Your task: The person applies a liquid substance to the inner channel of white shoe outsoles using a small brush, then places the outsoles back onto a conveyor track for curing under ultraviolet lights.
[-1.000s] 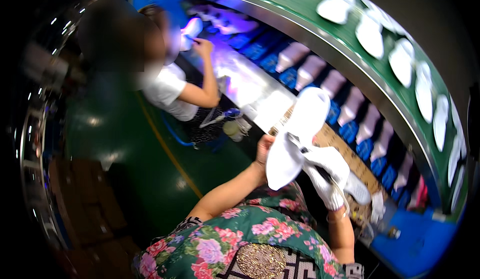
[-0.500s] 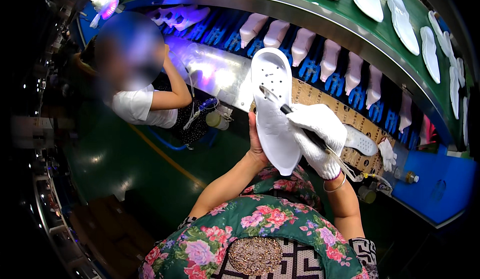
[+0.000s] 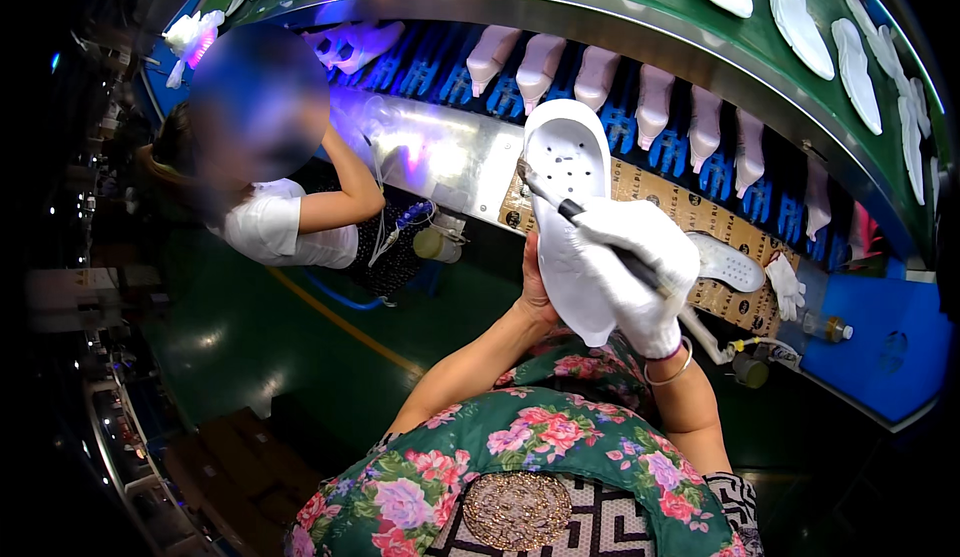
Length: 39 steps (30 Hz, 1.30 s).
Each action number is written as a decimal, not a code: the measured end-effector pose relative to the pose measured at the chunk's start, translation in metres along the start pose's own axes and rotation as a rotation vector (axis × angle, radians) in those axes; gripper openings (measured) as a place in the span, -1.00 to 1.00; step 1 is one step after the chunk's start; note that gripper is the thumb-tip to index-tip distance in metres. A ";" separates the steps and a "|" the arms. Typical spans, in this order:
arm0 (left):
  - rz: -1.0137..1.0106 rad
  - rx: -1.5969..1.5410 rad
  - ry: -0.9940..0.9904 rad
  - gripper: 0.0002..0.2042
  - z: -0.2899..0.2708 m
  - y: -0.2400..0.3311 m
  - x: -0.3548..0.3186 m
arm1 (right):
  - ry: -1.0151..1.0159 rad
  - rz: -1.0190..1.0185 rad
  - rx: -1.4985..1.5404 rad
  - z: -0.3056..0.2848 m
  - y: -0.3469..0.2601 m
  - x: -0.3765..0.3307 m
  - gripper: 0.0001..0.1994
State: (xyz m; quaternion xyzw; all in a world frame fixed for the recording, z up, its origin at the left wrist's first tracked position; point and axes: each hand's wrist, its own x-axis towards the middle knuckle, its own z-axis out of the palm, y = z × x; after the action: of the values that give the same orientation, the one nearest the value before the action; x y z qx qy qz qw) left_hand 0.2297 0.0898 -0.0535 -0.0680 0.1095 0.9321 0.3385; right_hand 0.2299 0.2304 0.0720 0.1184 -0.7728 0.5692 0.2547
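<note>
A white shoe insole [image 3: 575, 137] with small holes at its far end is held up, tilted, in front of me. My bare left hand [image 3: 535, 275] grips it by its left edge, with most fingers hidden behind. My right hand [image 3: 645, 267], in a white knit glove, is closed round the dark handle of a brush [image 3: 545, 190]. The brush tip is at the insole's left edge, near the holed end. A pale tube [image 3: 705, 337] runs from behind the right hand toward the bench. The glove covers part of the insole's right side.
Beyond lies a bench with brown printed paper [image 3: 650, 189] and another holed insole [image 3: 728, 262]. Pale pink shoe forms [image 3: 655, 107] stand in blue holders behind it. White soles [image 3: 795, 22] lie on a green belt. A co-worker [image 3: 290, 222] sits at left; a blue panel [image 3: 880, 357] is at right.
The insole has moved a little to the right in view. The brush tip has gone from the insole's inner surface to its left edge. Both hands keep their hold.
</note>
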 end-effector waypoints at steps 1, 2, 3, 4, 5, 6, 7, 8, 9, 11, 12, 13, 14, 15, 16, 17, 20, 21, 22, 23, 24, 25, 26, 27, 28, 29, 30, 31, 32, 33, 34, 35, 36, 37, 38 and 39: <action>-0.003 0.025 0.010 -0.02 -0.001 0.001 0.001 | 0.050 0.073 0.056 0.000 0.003 -0.002 -0.76; 0.005 0.048 0.017 -0.02 -0.002 0.001 0.001 | 0.101 0.064 0.025 0.000 0.005 -0.001 -0.76; 0.016 0.069 0.025 -0.01 -0.001 0.001 0.003 | 0.149 0.056 -0.006 0.001 0.007 0.000 -0.77; 0.048 0.126 0.061 0.00 0.007 0.000 0.003 | 0.141 0.038 -0.051 0.003 0.009 -0.002 -0.76; 0.051 0.108 0.045 0.01 0.003 0.000 0.004 | 0.097 -0.007 -0.115 0.002 0.007 -0.002 -0.74; 0.055 0.130 0.068 0.01 0.002 0.002 0.004 | 0.041 -0.046 -0.160 0.004 0.001 -0.001 -0.77; 0.058 0.151 0.092 0.01 0.002 0.004 0.005 | -0.015 -0.085 -0.204 0.007 -0.004 0.000 -0.80; 0.070 0.161 0.078 0.01 0.003 0.005 0.007 | -0.043 -0.112 -0.175 0.009 -0.003 -0.001 -0.78; 0.070 0.137 0.092 0.03 0.002 0.008 0.007 | -0.044 -0.110 -0.174 0.009 0.000 -0.001 -0.78; 0.078 0.047 0.026 0.03 -0.005 0.014 0.011 | -0.003 0.042 0.049 0.007 0.008 -0.002 -0.81; 0.100 0.115 0.038 0.03 0.003 0.017 0.012 | 0.047 0.178 0.161 0.007 0.008 -0.004 -0.83; 0.135 0.198 0.089 0.03 0.010 0.018 0.012 | 0.119 0.205 0.199 0.009 0.017 -0.005 -0.81; 0.147 0.229 0.087 0.03 0.014 0.020 0.015 | 0.136 0.180 0.126 0.009 0.018 -0.004 -0.79; 0.162 0.258 0.086 0.04 0.018 0.022 0.016 | 0.148 0.155 0.054 0.010 0.017 -0.003 -0.78; 0.142 0.275 0.028 0.05 0.028 0.025 0.018 | 0.097 0.058 -0.044 0.012 0.016 -0.003 -0.76; 0.143 0.295 -0.006 0.07 0.016 0.026 0.022 | 0.047 -0.039 -0.142 0.013 0.015 -0.002 -0.74; 0.169 0.344 0.059 0.13 0.034 0.027 0.027 | -0.023 -0.005 -0.058 0.014 0.010 -0.003 -0.82; 0.189 0.361 0.018 0.12 0.030 0.031 0.028 | -0.019 0.086 0.062 0.012 0.011 -0.002 -0.81; 0.188 0.344 0.020 0.11 0.029 0.034 0.028 | 0.047 0.103 0.142 0.015 0.021 -0.002 -0.85; 0.187 0.326 0.022 0.10 0.028 0.036 0.028 | 0.108 0.252 0.298 0.016 0.026 -0.004 -0.83; 0.213 0.362 0.020 0.09 0.034 0.037 0.029 | 0.157 0.313 0.299 0.017 0.025 -0.002 -0.83; 0.215 0.411 0.017 0.08 0.035 0.039 0.028 | 0.206 0.375 0.300 0.019 0.024 -0.001 -0.83; 0.210 0.413 -0.001 0.08 0.037 0.041 0.030 | 0.196 0.263 0.223 0.020 0.029 -0.003 -0.81; 0.204 0.415 -0.020 0.08 0.038 0.042 0.031 | 0.167 0.232 0.151 0.021 0.027 -0.004 -0.81; 0.205 0.412 -0.018 0.08 0.039 0.042 0.031 | 0.162 0.237 0.113 0.023 0.025 -0.006 -0.81; 0.199 0.384 -0.027 0.05 0.039 0.042 0.031 | 0.157 0.241 0.075 0.024 0.023 -0.007 -0.80; 0.194 0.358 -0.035 0.03 0.039 0.043 0.030 | 0.170 0.227 0.109 0.026 0.027 -0.008 -0.79; 0.198 0.358 -0.032 0.03 0.036 0.045 0.028 | 0.166 0.228 0.111 0.026 0.028 -0.008 -0.79; 0.184 0.389 -0.013 0.01 0.032 0.047 0.026 | 0.170 0.215 0.103 0.026 0.030 -0.007 -0.79; 0.169 0.419 0.006 -0.02 0.027 0.048 0.022 | 0.174 0.203 0.092 0.026 0.031 -0.007 -0.79; 0.176 0.354 0.124 -0.10 0.022 0.049 0.017 | 0.172 0.236 0.115 0.026 0.030 -0.006 -0.79; 0.178 0.352 0.126 -0.10 0.018 0.051 0.013 | 0.168 0.237 0.116 0.026 0.030 -0.006 -0.79; 0.175 0.380 0.133 -0.17 0.020 0.054 0.011 | 0.162 0.253 0.112 0.025 0.031 -0.007 -0.79; 0.171 0.409 0.140 -0.24 0.021 0.057 0.008 | 0.156 0.269 0.107 0.025 0.031 -0.007 -0.79; 0.147 0.350 0.057 -0.36 0.017 0.061 0.007 | 0.154 0.270 0.106 0.025 0.031 -0.007 -0.79; 0.148 0.348 0.058 -0.36 0.017 0.063 0.008 | 0.155 0.277 0.102 0.026 0.031 -0.008 -0.78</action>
State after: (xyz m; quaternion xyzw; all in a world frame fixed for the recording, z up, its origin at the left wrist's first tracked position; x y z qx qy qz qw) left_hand 0.1821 0.0515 -0.0290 -0.0268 0.2835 0.9191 0.2724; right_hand 0.2151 0.2149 0.0371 -0.0207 -0.7297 0.6449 0.2262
